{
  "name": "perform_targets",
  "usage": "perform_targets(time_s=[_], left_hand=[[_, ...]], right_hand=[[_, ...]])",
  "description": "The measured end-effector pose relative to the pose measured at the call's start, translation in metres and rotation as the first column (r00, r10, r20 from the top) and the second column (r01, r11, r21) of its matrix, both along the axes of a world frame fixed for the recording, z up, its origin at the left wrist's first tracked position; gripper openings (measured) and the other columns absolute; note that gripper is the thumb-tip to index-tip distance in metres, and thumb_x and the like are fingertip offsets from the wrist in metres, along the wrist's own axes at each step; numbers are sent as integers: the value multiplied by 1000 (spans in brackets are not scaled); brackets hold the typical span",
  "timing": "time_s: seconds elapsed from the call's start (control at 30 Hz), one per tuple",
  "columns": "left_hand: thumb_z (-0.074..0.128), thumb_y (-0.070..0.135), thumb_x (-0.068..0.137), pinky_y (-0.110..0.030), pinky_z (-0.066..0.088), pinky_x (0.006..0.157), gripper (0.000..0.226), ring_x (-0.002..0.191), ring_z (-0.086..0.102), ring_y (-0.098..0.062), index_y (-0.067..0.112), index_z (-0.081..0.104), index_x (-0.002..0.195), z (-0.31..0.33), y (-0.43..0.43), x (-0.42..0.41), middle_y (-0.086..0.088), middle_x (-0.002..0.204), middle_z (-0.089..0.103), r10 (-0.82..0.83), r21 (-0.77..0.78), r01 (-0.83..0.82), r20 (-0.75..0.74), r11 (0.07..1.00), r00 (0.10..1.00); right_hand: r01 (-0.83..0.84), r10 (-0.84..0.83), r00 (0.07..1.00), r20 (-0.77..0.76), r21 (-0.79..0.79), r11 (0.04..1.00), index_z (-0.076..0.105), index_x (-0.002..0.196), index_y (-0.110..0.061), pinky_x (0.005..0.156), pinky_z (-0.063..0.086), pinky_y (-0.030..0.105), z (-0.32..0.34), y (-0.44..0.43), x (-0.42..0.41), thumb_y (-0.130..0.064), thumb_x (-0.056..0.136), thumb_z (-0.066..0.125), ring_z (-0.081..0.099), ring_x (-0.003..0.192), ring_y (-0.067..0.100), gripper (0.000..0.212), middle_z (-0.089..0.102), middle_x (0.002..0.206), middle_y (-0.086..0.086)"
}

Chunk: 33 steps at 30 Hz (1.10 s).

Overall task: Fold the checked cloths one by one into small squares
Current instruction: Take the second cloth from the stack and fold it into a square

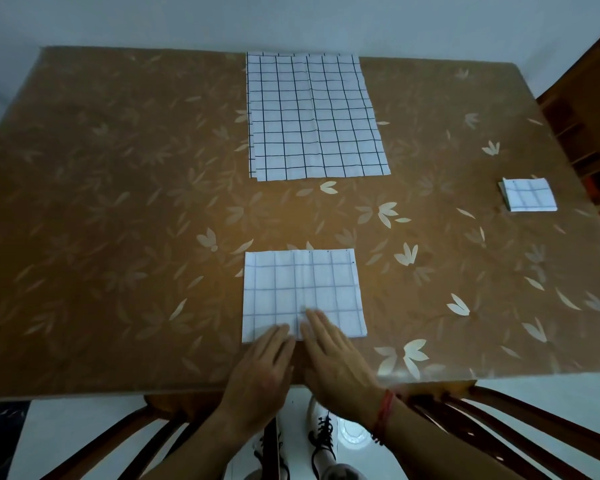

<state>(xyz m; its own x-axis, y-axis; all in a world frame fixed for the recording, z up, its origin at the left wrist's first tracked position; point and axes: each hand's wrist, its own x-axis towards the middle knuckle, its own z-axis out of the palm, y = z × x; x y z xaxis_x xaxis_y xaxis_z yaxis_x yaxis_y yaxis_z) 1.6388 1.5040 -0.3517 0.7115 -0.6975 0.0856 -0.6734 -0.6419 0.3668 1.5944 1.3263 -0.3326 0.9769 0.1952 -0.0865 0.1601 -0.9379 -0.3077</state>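
A partly folded white checked cloth [303, 289] lies near the table's front edge as a wide rectangle. My left hand [262, 372] and my right hand [336, 358] lie flat side by side, fingers straight, pressing on the cloth's near edge at its middle. A stack of unfolded checked cloths [312, 116] lies spread at the far middle of the table. A small folded square of checked cloth [529, 195] sits at the right edge.
The table [118, 220] wears a brown cover with a pale leaf pattern. Wooden chairs [499, 420] stand at the near side, and another [582, 126] at the right. A pale wall runs behind the table.
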Motion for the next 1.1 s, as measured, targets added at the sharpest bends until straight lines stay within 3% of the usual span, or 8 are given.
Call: perform_targets(time_s=[0.07, 0.17, 0.4, 0.6, 0.8, 0.93, 1.1], left_hand=[[40, 25, 98, -39, 32, 113, 49, 140, 34, -25, 3, 43, 141, -7, 3, -4, -15, 147, 42, -24, 60, 25, -14, 998, 1000], [36, 29, 101, -41, 29, 115, 50, 145, 23, -24, 3, 36, 144, -12, 7, -6, -14, 152, 33, -59, 159, 63, -30, 985, 998], [32, 32, 100, -43, 19, 114, 54, 144, 23, -29, 0, 36, 143, -6, 14, -8, -19, 152, 31, -2, 249, 0, 8, 969, 1000], [30, 41, 100, -44, 23, 112, 63, 146, 20, -27, 0, 29, 147, -8, 30, -9, -17, 156, 23, 107, 327, -90, -36, 941, 994], [30, 49, 97, -44, 18, 113, 69, 148, 11, -25, 6, 23, 150, -6, 35, -8, -14, 159, 15, 123, 354, -98, -51, 930, 991], [32, 48, 96, -42, 17, 113, 69, 147, 13, -26, 6, 25, 150, -5, 35, -8, -14, 159, 16, 127, 351, -101, -54, 931, 990], [27, 48, 98, -41, 16, 112, 67, 148, 9, -23, 8, 21, 151, -5, 35, -8, -12, 160, 12, 146, 367, -112, -66, 924, 987]], right_hand=[[-86, 88, 996, 34, -57, 995, 23, 151, -2, 115, 31, 46, -10, 11, -7, -37, 95, 48, 20, 147, 32, 71, 23, 158, 20], [-80, 80, 997, -12, -86, 993, 25, 150, 1, 111, 37, 48, -19, 19, -11, -43, 92, 44, 21, 146, 34, 75, 23, 157, 21], [-38, 35, 999, -39, -102, 994, 33, 147, 1, 112, 36, 48, -17, 32, -8, -47, 93, 46, 23, 146, 32, 74, 27, 156, 21], [-33, 11, 990, -141, -158, 987, 28, 149, 3, 113, 33, 51, -18, 19, -13, -63, 92, 26, 20, 146, 35, 87, 19, 158, 24], [25, -64, 986, -154, -243, 970, 26, 150, 2, 113, 33, 54, -14, -9, -23, -67, 85, 43, 18, 146, 39, 96, 15, 158, 26], [80, -134, 979, -154, -313, 946, 27, 149, 3, 116, 22, 53, -12, -36, -36, -75, 86, 34, 17, 146, 39, 100, 16, 157, 27], [104, -169, 972, -165, -343, 934, 32, 147, 3, 114, 26, 52, -11, -43, -39, -76, 85, 34, 22, 145, 40, 100, 20, 156, 26]])
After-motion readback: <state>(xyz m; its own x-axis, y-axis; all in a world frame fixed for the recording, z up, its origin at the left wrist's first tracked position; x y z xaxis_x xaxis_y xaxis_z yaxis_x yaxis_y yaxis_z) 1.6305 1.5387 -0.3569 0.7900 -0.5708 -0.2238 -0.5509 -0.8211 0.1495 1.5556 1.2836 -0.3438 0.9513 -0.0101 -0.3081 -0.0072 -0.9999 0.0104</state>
